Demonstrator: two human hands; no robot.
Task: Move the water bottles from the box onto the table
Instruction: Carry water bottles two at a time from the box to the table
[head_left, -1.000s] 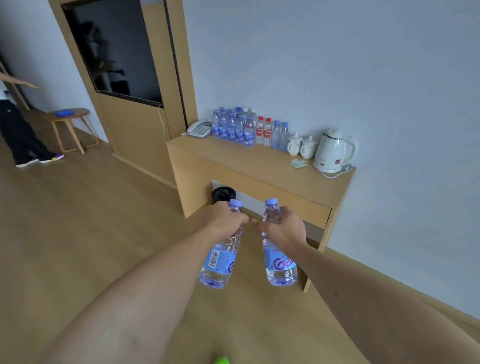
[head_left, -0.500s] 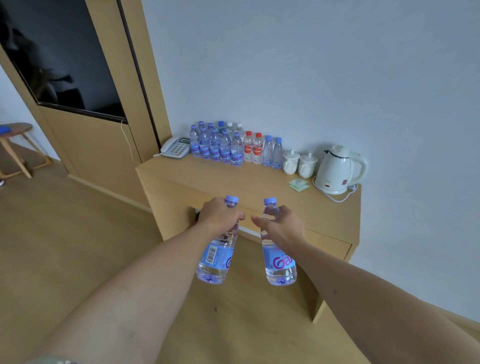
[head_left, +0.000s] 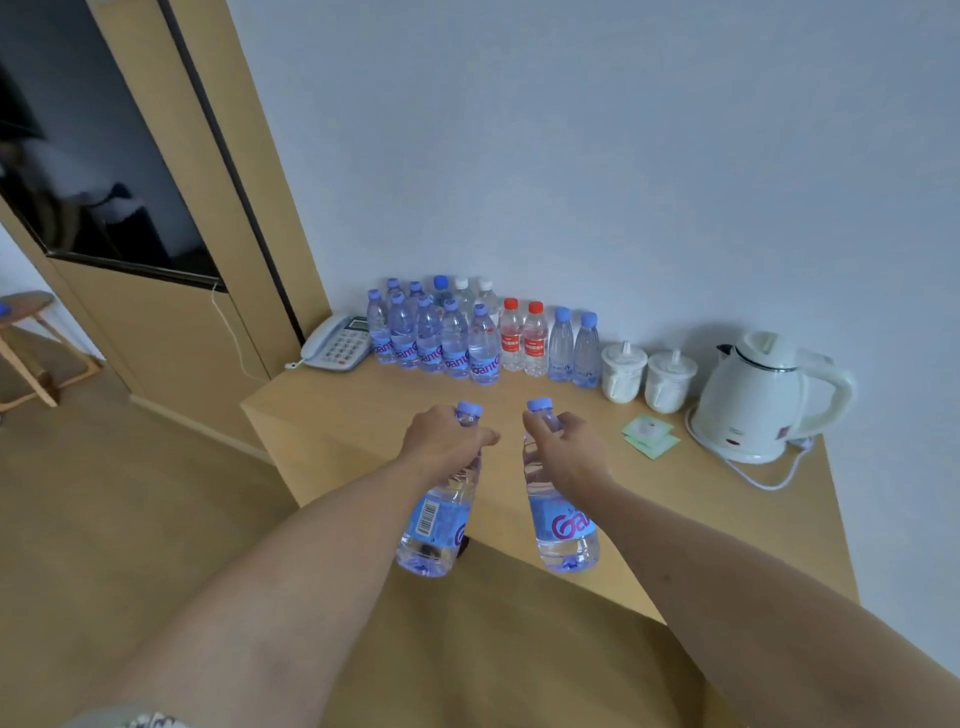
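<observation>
My left hand (head_left: 444, 444) grips the neck of a clear water bottle (head_left: 434, 525) with a blue label and lilac cap. My right hand (head_left: 566, 447) holds a second such bottle (head_left: 563, 525) the same way. Both bottles hang upright over the front part of the light wooden table (head_left: 701, 499). Several water bottles (head_left: 441, 338) stand in a cluster at the back of the table by the wall, with two red-capped bottles (head_left: 523, 338) and two more blue-capped ones (head_left: 574, 345) to their right. The box is out of view.
A white phone (head_left: 340, 343) sits at the table's back left. Two white lidded cups (head_left: 647, 376), green paper sachets (head_left: 652, 436) and a white kettle (head_left: 761, 397) with its cord fill the right side. A dark screen in a wooden panel and a stool (head_left: 26, 343) are to the left.
I have come closer to the table, and both hands have carried their bottles forward until they hang over its front part. The person at the far left has left the view.
</observation>
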